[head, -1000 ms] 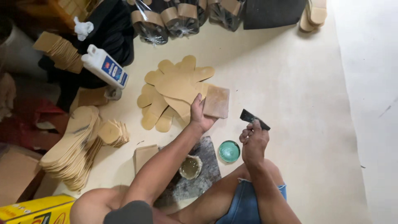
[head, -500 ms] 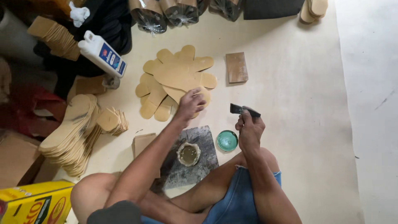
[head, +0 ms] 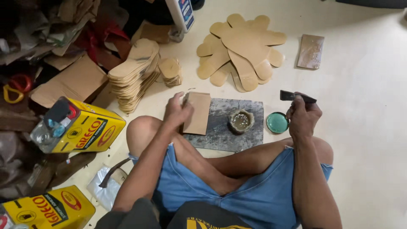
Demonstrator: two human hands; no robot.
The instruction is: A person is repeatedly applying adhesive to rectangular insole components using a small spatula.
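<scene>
Yellow tins lie far left of the grey slab. Soles are stacked up-left of the slab. The left hand, fingers curled, grips a brown card lying on the slab's left edge. A cup stands on the slab; a green lid lies just right of it. The right hand, closed, holds a dark brush above the lid.

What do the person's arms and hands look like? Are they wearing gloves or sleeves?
No gloves and no sleeves. Both arms are bare from the shoulder down, and the left hand and right hand are bare too. No watch, ring or bracelet shows. The person wears blue shorts and a dark top with a yellow print.
</scene>
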